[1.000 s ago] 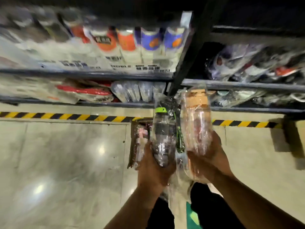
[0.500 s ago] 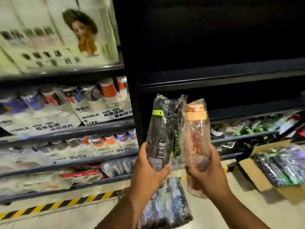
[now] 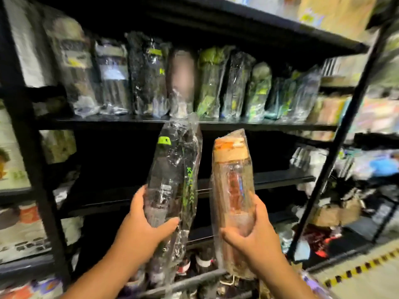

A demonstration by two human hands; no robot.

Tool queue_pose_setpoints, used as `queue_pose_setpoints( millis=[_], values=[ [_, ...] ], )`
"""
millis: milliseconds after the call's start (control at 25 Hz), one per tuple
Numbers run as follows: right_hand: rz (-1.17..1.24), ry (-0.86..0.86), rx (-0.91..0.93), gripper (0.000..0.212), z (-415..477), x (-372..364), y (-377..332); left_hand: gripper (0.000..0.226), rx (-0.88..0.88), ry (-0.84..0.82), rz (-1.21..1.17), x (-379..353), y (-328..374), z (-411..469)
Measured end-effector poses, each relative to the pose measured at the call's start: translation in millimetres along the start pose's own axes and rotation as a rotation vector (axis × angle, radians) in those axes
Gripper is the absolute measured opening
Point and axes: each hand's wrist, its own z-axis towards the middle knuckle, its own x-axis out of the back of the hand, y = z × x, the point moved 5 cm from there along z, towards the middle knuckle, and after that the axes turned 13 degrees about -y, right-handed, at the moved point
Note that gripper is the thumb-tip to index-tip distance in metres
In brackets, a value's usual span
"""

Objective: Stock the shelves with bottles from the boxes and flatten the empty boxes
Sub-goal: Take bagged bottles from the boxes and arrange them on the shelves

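Two bottles, each sealed in its own clear bag, are held up at the centre of the frame in front of a black rack. The left hand (image 3: 142,229) grasps the dark bottle (image 3: 172,180) low on its body, thumb across the front and fingers curled behind. This bottle has a green tab near its top and green lettering down one side, and it leans to the right. The right hand (image 3: 254,240) clasps the clear bottle (image 3: 233,186) near its base in the same way. It has an orange lid and a reddish insert inside, and it stands nearly upright. The two bottles are close but apart, with a narrow dark gap between them.

Across the upper half of the frame, the top shelf (image 3: 129,123) carries a row of bagged bottles (image 3: 179,83) standing side by side, mostly dark or green, blurred by motion. The row runs almost from post to post. The crumpled top of the dark bottle's bag overlaps this shelf's front edge in the picture; whether it touches cannot be told.

Below that edge the bay is dark, and behind the held bottles a lower shelf (image 3: 280,178) shows a bare board at centre right. A left post (image 3: 32,147) and a slanting right post (image 3: 336,147) bound the bay. At the bottom centre more bagged goods lie under the forearms. At lower right a floor (image 3: 371,283) with yellow-black tape (image 3: 367,264) shows past the right post.
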Motion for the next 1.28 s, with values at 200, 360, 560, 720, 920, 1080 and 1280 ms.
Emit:
queue_pose_setpoints(
  millis=[200,360,560,720,920,1080,1280],
  values=[
    [-0.041,0.036,0.096,0.098,22,124,-10,0.087,-0.135,0.027,-0.001,-69,90,51],
    [-0.045,0.053,0.093,0.094,49,186,-13,0.082,-0.148,-0.021,-0.070,-103,132,92],
    [-0.012,0.139,0.115,0.096,121,257,3,0.105,-0.203,-0.087,-0.093,-133,157,186],
    [0.038,0.272,0.109,0.105,190,303,29,0.110,-0.279,-0.117,-0.140,-157,169,268],
    [-0.002,0.361,0.064,0.119,266,361,44,0.087,-0.339,-0.219,-0.224,-202,193,362],
    [-0.031,0.408,0.063,0.123,303,402,53,0.091,-0.374,-0.298,-0.241,-235,209,411],
    [-0.033,0.437,0.065,0.127,350,454,65,0.084,-0.392,-0.267,-0.264,-268,215,450]
  ],
)
